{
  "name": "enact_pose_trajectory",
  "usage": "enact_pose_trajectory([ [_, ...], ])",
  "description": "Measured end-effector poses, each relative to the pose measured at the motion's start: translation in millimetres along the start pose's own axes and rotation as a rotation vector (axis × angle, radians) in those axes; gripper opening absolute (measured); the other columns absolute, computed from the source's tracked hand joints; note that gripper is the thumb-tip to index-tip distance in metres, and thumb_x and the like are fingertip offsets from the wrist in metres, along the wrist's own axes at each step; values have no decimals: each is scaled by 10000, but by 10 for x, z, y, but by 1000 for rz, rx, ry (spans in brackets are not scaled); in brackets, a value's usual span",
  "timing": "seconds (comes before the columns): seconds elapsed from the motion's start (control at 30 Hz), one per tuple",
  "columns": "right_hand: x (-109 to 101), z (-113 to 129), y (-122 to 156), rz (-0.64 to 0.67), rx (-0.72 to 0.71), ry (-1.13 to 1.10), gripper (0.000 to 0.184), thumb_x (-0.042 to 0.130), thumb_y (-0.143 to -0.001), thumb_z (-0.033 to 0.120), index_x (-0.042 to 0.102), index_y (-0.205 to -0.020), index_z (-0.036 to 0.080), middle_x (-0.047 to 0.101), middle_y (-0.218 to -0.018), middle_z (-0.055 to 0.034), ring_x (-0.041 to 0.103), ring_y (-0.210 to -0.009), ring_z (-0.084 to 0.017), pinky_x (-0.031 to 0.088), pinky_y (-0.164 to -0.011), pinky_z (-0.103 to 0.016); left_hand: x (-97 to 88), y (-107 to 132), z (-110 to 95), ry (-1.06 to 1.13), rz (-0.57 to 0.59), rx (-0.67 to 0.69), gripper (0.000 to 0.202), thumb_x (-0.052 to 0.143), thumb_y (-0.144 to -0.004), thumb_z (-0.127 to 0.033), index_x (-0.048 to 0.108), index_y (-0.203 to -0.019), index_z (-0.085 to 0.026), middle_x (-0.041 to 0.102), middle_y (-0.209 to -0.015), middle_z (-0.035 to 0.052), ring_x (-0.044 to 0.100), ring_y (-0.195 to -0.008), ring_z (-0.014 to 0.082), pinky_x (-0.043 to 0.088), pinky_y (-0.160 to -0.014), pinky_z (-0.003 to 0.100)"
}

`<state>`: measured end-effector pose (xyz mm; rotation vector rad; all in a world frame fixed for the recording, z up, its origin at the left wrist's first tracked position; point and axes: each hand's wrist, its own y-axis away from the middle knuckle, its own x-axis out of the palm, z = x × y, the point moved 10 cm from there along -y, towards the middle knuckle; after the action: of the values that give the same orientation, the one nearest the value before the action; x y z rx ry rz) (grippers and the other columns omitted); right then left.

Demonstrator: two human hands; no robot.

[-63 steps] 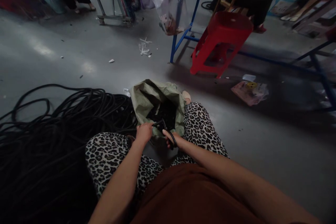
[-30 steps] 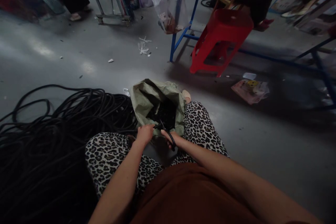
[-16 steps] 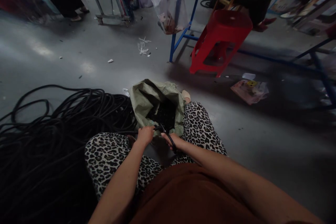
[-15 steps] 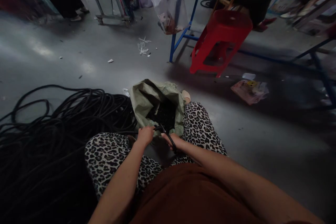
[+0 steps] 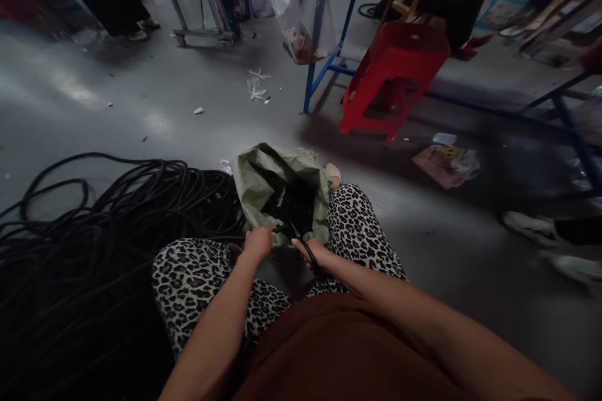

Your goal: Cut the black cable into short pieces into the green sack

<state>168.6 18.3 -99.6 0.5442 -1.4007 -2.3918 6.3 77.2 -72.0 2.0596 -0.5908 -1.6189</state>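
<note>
Now | left hand (image 5: 258,243) pinches cord (image 5: 281,227) | right hand (image 5: 318,255) clasps black tool (image 5: 306,247)

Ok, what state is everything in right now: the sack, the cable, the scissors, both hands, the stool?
Green woven sack: open at the top, dark pieces inside.
Loose black cable pile: tangled on the grey floor.
Left hand: closed on a black cable end at the sack's mouth.
Right hand: closed on black-handled scissors; blades too dark to judge.
Red plastic stool: upright.
</note>
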Motion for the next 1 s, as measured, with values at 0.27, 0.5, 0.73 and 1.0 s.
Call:
enact_pose_trajectory([
  [0.27,106,-31,-74,63,16,-13,443,493,-872,527,517,-668,134,466,-436,9,466,-318,-111,383,-326,-198,-111,-23,28,47,-119,18,362,372,-904,-280,583,-1198,-251,644,-1148,73,581,-1075,220,424,-879,342],
  [0.5,168,51,-3,110,-17,-11,436,495,-879,510,522,-649,141,480,-444,6,465,-336,-98,354,-339,-177,-71,-29,6,65,-88,38,352,391,-900,-278,595,-1187,-266,655,-1124,62,586,-1058,209,424,-869,321],
  [0.73,167,74,-36,115,-28,-13,419,514,-875,494,528,-658,136,471,-457,23,456,-329,-84,343,-319,-168,-17,-19,-56,50,-58,74,349,419,-891,-272,594,-1193,-266,658,-1116,56,598,-1032,192,424,-856,289],
  [1.0,164,56,-118,114,-69,32,476,489,-857,572,508,-665,137,481,-428,14,465,-298,-104,357,-282,-179,18,-13,-98,29,-49,94,367,399,-897,-286,577,-1215,-245,651,-1142,62,594,-1048,207,421,-851,299],
])
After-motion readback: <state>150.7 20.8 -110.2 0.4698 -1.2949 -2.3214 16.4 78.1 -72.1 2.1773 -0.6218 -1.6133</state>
